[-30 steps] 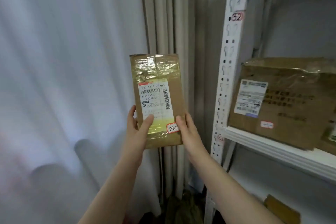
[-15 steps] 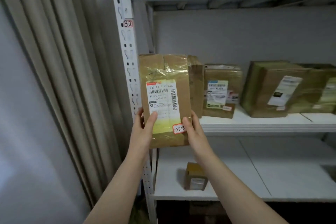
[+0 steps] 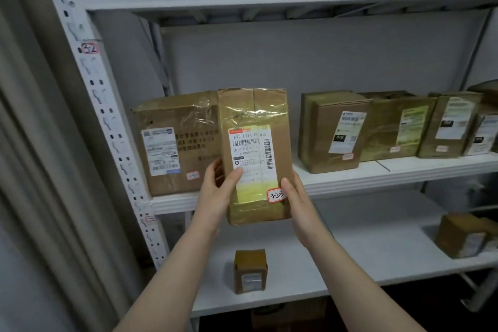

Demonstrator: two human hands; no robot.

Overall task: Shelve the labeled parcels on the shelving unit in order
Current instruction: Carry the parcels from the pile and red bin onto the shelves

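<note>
Your parcel (image 3: pixel 256 113) shows "642 1714" at the top of its white label (image 3: pixel 253 159), and the red-edged sticker (image 3: pixel 276 195) carries a handwritten 3-2-3. On the shelving unit (image 3: pixel 113 129) upright, a small tag (image 3: pixel 89 48) reads "32". The other labels blur out.

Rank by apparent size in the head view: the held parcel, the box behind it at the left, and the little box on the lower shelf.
1-2. Held parcel and left box: about alike; the parcel is nearer and hides part of the box, so unranked.
3. Little box: smallest.
</note>
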